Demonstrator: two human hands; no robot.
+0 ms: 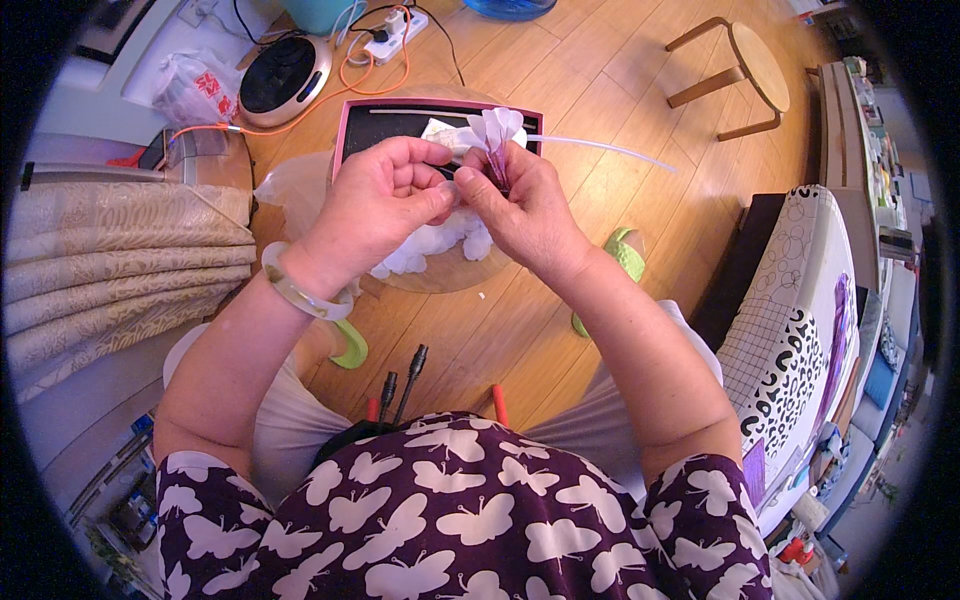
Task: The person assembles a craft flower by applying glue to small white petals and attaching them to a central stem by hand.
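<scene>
My right hand (530, 205) pinches a small artificial flower (493, 128) between thumb and fingers, its pale petals upward and its purple part by the fingertips. Close beside it, my left hand (385, 195) is closed, thumb against curled fingers. Whatever lies between those fingertips is too small to make out. Below both hands, loose white petals (420, 250) lie heaped on a round brown surface (460, 283), partly hidden by my hands. Behind them stands a pink-rimmed tray (350, 130) with a dark inside. A thin white stem (610, 148) sticks out past the tray's right side.
A round wooden stool (760, 68) stands at the far right. To the far left are a power strip (397, 37) with an orange cable, a round black-topped appliance (285, 80) and a plastic bag (195, 88). Patterned fabric (790, 320) covers something at right; curtains (130, 240) hang left.
</scene>
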